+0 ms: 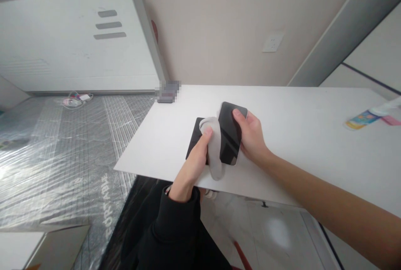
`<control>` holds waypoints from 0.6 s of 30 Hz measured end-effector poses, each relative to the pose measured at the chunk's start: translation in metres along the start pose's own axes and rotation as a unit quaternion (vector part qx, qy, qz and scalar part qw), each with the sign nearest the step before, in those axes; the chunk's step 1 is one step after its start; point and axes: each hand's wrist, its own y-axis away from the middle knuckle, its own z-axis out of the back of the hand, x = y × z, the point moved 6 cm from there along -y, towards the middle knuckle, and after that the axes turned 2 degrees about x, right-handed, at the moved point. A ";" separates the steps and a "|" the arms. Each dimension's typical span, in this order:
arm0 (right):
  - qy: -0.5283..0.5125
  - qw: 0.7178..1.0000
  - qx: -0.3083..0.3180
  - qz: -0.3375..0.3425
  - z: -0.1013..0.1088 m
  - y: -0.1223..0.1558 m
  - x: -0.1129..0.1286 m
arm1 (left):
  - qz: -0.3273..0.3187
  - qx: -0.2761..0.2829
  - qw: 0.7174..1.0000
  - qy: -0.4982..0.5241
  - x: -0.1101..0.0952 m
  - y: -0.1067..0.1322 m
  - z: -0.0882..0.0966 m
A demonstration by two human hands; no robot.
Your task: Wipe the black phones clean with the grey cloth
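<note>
Above the front part of the white table [278, 111], my right hand [252, 134] grips a smartphone [230, 144] by its right edge, thumb lying on its dark glass. My left hand [199, 149], in a black sleeve, is closed on a light grey cloth [214, 149], thumb pressed on its upper end. The cloth hangs down along the phone's left edge and touches it. A flat black rectangular object [194, 134] shows behind my left hand; what it is I cannot make out. My left fingers are mostly hidden beneath the cloth.
A bottle with a colourful label [363, 119] lies at the table's right, beside a pink item [391, 120]. A blurred dark object [168, 92] sits at the far left corner. Left stands a plastic-wrapped mattress [78, 149] with a cable bundle [77, 99].
</note>
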 end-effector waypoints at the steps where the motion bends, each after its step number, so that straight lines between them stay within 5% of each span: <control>1: 0.006 1.000 -0.004 0.000 0.001 -0.001 0.000 | 0.012 0.008 1.000 -0.013 -0.002 0.002 -0.002; 12: 0.051 0.998 0.032 0.036 -0.007 0.015 0.023 | -0.028 0.044 0.969 -0.243 -0.012 0.005 -0.011; 18: -0.010 0.991 0.111 -0.071 -0.021 0.023 0.007 | -0.070 -0.052 0.960 -0.266 -0.011 0.004 -0.011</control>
